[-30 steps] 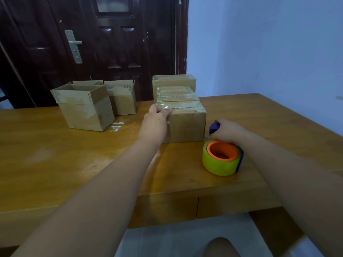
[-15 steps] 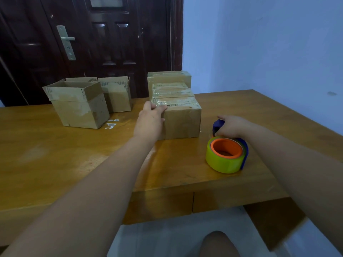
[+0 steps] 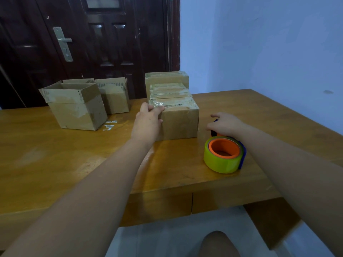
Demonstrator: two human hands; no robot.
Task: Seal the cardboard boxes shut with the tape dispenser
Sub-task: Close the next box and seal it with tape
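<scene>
Cardboard boxes, three taped shut, stand in a row at the centre of the desk, running away from the viewer. The left hand holds the nearest sealed box at its upper left corner. Its fingers curl over the taped top edge and the thumb lies against the near face. The tape dispenser has a yellow-green roll, an orange core and a blue frame. It lies on the desk just right of that box. The right hand rests over the dispenser's far end with the index finger extended. Whether its fingers grip the frame cannot be told. Two open boxes stand at the left rear, flaps up.
</scene>
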